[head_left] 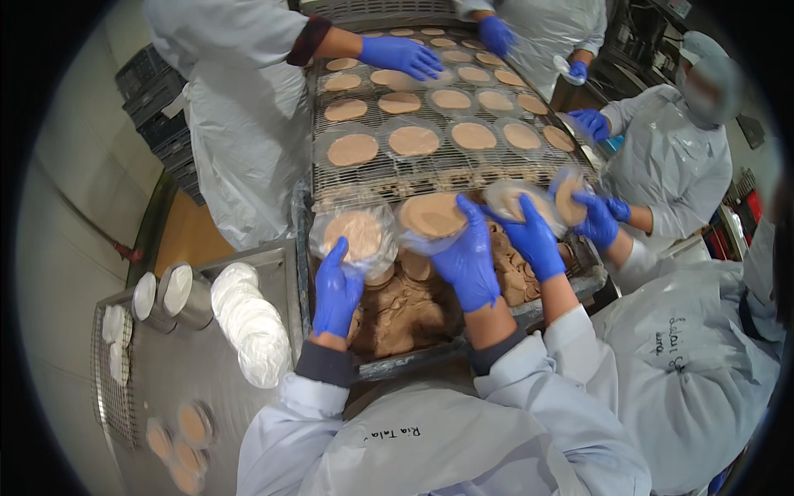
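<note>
My left hand [337,291], in a blue glove, is closed on a flat round pinkish patty [354,234] with a clear film sheet around it. My blue-gloved right hand [470,263] holds another patty [432,215] from beneath, also on clear film, its thumb along the edge. Both patties are above the near end of a wire conveyor belt [389,176], which carries rows of similar patties on film. Below my hands, a bin [397,364] holds brown minced paste [401,318] with loose patties partly hidden on it.
On the left steel table [219,422] lie a fanned stack of white discs [251,322], metal cylinders [186,293], a wire rack [114,380] and small patty stacks [195,423]. A co-worker's gloved hands [536,241] hold patties close on my right. Another person's hand [403,56] reaches over the belt.
</note>
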Demonstrator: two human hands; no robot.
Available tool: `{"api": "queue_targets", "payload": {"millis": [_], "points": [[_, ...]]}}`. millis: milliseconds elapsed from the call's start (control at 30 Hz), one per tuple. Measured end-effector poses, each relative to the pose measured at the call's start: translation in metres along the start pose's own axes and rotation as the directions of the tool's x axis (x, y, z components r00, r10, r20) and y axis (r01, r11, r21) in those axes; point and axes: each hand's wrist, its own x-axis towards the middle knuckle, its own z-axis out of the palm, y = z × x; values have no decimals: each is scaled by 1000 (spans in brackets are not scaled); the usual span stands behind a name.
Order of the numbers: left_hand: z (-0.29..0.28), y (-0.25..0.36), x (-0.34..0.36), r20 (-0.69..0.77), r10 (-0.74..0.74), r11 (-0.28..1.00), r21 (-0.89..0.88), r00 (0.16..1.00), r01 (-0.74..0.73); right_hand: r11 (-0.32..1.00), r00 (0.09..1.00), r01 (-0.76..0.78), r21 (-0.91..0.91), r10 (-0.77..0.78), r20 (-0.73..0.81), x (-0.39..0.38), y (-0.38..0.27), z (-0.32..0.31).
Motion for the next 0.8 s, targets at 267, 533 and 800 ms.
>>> {"api": "queue_targets", "payload": {"millis": [267, 533, 800], "points": [[-8, 24, -36, -52, 80, 996, -39, 995, -82, -199, 677, 630, -751, -332, 656, 23, 40, 62], [-39, 25, -27, -77, 51, 995, 84, 996, -45, 817, 993, 100, -568, -43, 113, 19, 73, -35], [56, 8, 23, 95, 93, 996, -6, 991, -93, 995, 985, 54, -89, -68, -161, 44, 11, -10]]}}
